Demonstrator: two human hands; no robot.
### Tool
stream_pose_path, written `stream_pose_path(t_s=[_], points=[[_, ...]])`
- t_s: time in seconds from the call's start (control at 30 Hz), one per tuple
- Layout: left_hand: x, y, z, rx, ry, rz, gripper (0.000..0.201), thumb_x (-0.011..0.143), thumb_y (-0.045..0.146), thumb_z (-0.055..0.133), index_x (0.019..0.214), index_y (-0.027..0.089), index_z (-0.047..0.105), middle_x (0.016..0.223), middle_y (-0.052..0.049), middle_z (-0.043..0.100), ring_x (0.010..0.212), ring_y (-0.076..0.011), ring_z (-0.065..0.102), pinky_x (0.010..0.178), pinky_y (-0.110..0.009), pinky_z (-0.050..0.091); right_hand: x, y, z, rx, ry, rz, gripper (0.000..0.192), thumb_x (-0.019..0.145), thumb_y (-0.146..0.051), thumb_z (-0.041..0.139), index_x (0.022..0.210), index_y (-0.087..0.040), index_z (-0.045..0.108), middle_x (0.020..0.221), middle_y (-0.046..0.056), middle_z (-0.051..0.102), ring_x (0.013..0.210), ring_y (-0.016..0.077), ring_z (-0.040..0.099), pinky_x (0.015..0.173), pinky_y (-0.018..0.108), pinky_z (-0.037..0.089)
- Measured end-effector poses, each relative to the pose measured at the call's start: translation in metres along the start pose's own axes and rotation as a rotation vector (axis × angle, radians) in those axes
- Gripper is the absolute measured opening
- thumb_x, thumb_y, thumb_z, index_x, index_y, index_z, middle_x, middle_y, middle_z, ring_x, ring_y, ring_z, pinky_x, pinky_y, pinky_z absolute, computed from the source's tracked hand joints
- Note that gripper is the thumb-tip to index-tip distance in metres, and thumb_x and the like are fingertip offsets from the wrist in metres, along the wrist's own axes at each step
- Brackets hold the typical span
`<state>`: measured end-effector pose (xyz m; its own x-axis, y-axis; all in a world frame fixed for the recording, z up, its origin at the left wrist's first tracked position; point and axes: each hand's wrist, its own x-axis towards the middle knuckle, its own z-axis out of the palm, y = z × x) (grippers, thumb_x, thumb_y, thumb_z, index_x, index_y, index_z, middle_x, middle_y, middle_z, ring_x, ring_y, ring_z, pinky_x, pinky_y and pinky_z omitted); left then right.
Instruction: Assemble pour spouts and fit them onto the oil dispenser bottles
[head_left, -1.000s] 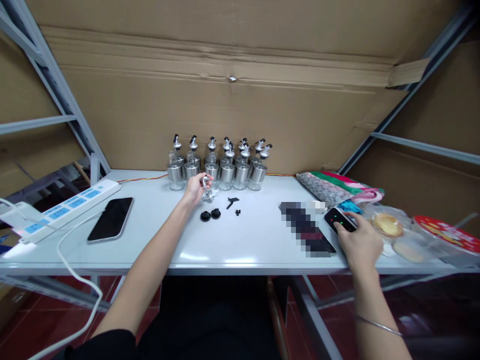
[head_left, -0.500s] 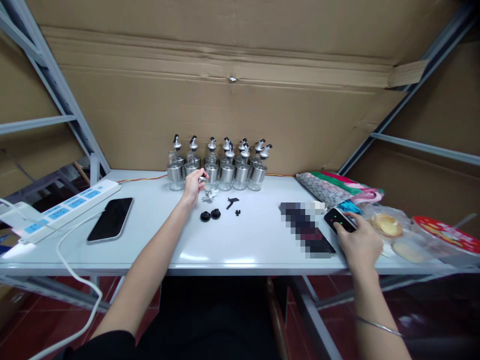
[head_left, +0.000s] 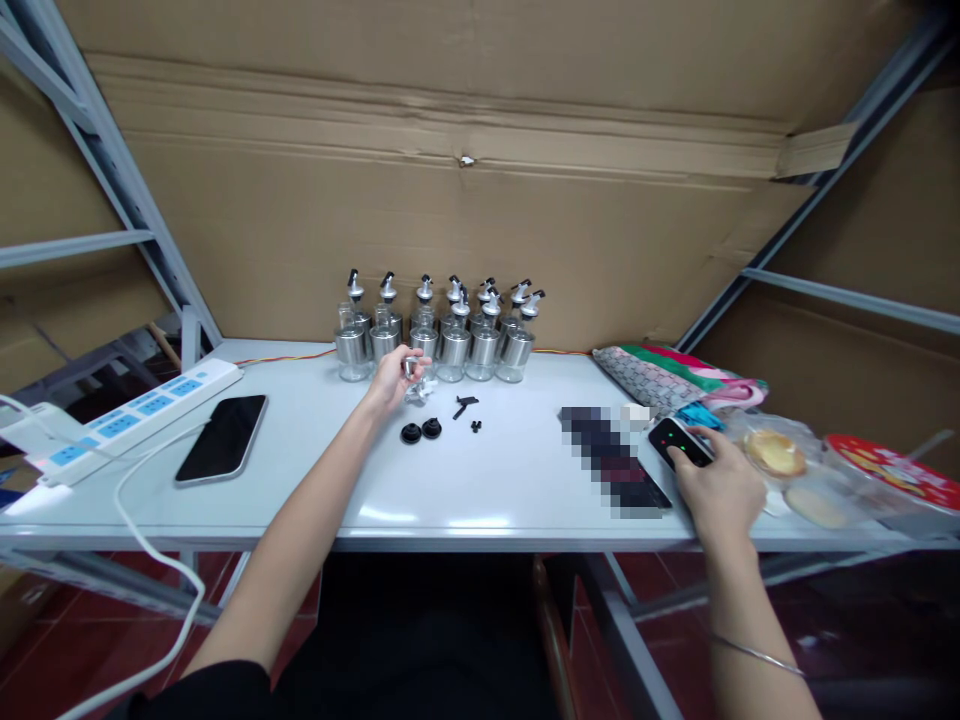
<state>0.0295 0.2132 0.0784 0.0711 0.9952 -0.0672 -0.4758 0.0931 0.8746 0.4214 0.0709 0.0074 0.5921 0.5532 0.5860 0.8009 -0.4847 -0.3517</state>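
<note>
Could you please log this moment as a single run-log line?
left hand: pinching small metal spout part | right hand: on black device | bottles: behind, upright

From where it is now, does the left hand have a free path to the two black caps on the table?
Probably yes: the left hand is just behind the two black caps, with only bare table between them.

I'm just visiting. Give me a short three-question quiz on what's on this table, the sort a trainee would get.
1. True or false: the left hand is at a small shiny metal part.
2. The right hand rests on: A) the phone, B) a black device with lit dots, C) the power strip.
3. Where do the dispenser bottles stand?

Key: 1 true. 2 B. 3 Along the table's back edge, by the cardboard.
</note>
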Motion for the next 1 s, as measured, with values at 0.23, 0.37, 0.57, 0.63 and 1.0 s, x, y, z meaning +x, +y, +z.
stream_pose_path(t_s=[0.23, 0.37, 0.57, 0.63, 1.0], points=[[0.0013, -0.0020, -0.0020, 0.013, -0.061, -0.001, 0.012, 0.072, 0.010, 0.044, 0.072, 0.008, 0.056, 0.063, -0.007, 0.062, 0.041, -0.0039, 0.042, 0.043, -0.016, 0.036, 0.0005, 0.0032, 0.0016, 0.011, 0.000, -0.035, 0.038, 0.076, -0.035, 0.058, 0.112, -0.023, 0.064, 0.101, 0.009, 0.068, 0.084, 0.0233, 0.060, 0.065, 0.030, 0.036], [0.0007, -0.0018, -0.0019, 0.017, -0.059, 0.000, 0.011, 0.071, 0.010, 0.045, 0.069, 0.009, 0.056, 0.062, -0.006, 0.061, 0.041, -0.0037, 0.042, 0.042, -0.016, 0.035, 0.0015, 0.0035, 0.0024, 0.005, -0.012, -0.018, 0.039, 0.075, -0.034, 0.059, 0.112, -0.024, 0.064, 0.102, 0.009, 0.068, 0.086, 0.0240, 0.061, 0.066, 0.030, 0.036], [0.0004, -0.0017, -0.0022, 0.024, -0.060, 0.016, 0.008, 0.069, 0.011, 0.046, 0.068, 0.010, 0.054, 0.059, -0.003, 0.058, 0.041, -0.0040, 0.042, 0.043, -0.016, 0.035, 0.0018, 0.0016, 0.0020, -0.013, -0.018, -0.006, 0.038, 0.075, -0.035, 0.059, 0.111, -0.024, 0.063, 0.101, 0.009, 0.069, 0.086, 0.0243, 0.061, 0.065, 0.030, 0.036], [0.0015, -0.0024, -0.0026, 0.007, -0.055, 0.020, 0.008, 0.071, 0.012, 0.046, 0.068, 0.011, 0.053, 0.058, -0.002, 0.057, 0.041, -0.0039, 0.041, 0.042, -0.016, 0.034, 0.0015, 0.0013, 0.0016, -0.014, -0.021, -0.002, 0.038, 0.075, -0.035, 0.058, 0.111, -0.024, 0.063, 0.100, 0.008, 0.068, 0.085, 0.0241, 0.060, 0.064, 0.030, 0.036], [0.0044, -0.0072, -0.0030, 0.072, -0.036, 0.137, 0.007, 0.071, 0.013, 0.062, 0.076, 0.010, 0.058, 0.077, -0.004, 0.063, 0.064, -0.0082, 0.059, 0.061, -0.019, 0.045, -0.0010, -0.0023, -0.0020, 0.022, -0.013, 0.006, 0.039, 0.075, -0.036, 0.055, 0.110, -0.022, 0.063, 0.099, 0.009, 0.067, 0.082, 0.0236, 0.058, 0.064, 0.031, 0.033]])
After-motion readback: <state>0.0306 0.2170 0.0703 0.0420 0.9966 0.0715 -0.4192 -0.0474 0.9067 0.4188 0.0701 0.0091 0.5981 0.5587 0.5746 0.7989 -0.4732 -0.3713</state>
